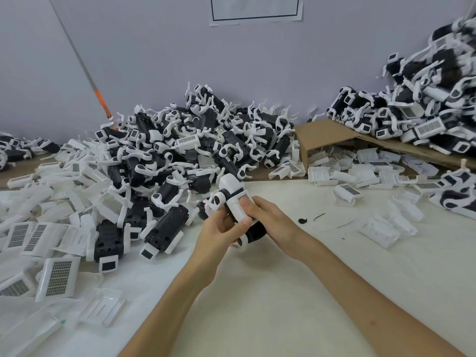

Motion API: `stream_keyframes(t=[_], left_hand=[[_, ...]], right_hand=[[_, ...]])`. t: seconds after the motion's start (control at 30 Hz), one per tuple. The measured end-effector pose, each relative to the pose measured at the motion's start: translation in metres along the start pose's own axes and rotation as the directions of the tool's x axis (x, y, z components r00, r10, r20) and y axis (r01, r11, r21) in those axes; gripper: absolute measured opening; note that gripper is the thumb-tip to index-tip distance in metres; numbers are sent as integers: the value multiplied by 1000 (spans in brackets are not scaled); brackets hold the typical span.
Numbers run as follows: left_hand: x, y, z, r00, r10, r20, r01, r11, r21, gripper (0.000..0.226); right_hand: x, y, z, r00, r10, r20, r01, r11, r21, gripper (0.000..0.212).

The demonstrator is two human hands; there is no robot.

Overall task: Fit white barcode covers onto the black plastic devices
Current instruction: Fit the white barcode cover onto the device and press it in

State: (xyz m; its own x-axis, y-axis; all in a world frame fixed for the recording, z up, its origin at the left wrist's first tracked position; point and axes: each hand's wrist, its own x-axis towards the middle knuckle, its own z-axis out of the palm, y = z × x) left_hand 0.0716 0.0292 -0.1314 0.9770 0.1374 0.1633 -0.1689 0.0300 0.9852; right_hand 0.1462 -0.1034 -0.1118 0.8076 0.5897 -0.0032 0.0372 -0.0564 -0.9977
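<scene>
Both hands grip 1 black device (255,233) over the table's middle. The left hand (219,228) curls under it, and the right hand (273,220) wraps it from 3 o'clock, thumb on the white barcode cover (235,202). Best to hold the cover square and press evenly. Loose covers (56,276) lie at 9 o'clock and the device pile (180,150) at 11.

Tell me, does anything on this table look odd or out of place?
Yes: a small black blob and thin dark streaks mark the white tabletop beside the right hand, like debris or smudges.
</scene>
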Motion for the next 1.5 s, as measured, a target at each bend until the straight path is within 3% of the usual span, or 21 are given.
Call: stream_keyframes(t=[0.2, 0.37, 0.6, 0.67, 0.73, 0.8, 0.87, 1.03, 1.13, 1.3, 1.4, 1.5], left_hand=[[-1, 1, 0, 1000, 16, -20, -16, 1000, -8, 44], [-1, 1, 1, 999, 42, -11, -42, 999, -33, 44], [0, -1, 3, 998, 56, -32, -53, 996, 73, 47], [2, -3, 3, 993, 66, -98, -55, 992, 116, 42], [4, -6, 1, 973, 117, -197, -76, 975, 207, 37], [6, -9, -2, 935, 231, -268, -104, 904, 415, 37], [5, -10, -3, 904, 332, -268, -120, 800, 587, 37], [5, -11, -3, 892, 419, -169, -165, 650, 742, 37], [5, -10, -7, 892, 421, -162, -148, 613, 776, 34], [1, -9, -5, 878, 444, -177, -127, 574, 809, 31], [0, -10, -2, 844, 518, -139, -138, 460, 877, 30], [1, -12, 4, 799, 596, -79, -154, 330, 931, 38]], right_hand=[[-2, 2, 2, 992, -124, 10, 124, 992, 20, 48], [-2, 3, 4, 977, -213, -15, 213, 974, 77, 17], [-2, 5, 6, 988, -155, 25, 153, 985, 76, 16], [-1, 5, 4, 986, -163, 30, 163, 986, -19, 23], [0, 5, 2, 962, -268, -61, 245, 937, -251, 48], [0, 8, -2, 902, -421, -92, 345, 834, -430, 77], [0, 11, -3, 871, -490, -11, 424, 765, -484, 88], [3, 14, -2, 822, -568, 31, 502, 699, -509, 67], [2, 13, -4, 825, -564, 27, 503, 712, -490, 54], [1, 13, -1, 871, -491, -13, 437, 788, -433, 56], [1, 12, 2, 917, -389, -91, 351, 893, -280, 78], [2, 12, 4, 915, -364, -171, 309, 909, -279, 65]])
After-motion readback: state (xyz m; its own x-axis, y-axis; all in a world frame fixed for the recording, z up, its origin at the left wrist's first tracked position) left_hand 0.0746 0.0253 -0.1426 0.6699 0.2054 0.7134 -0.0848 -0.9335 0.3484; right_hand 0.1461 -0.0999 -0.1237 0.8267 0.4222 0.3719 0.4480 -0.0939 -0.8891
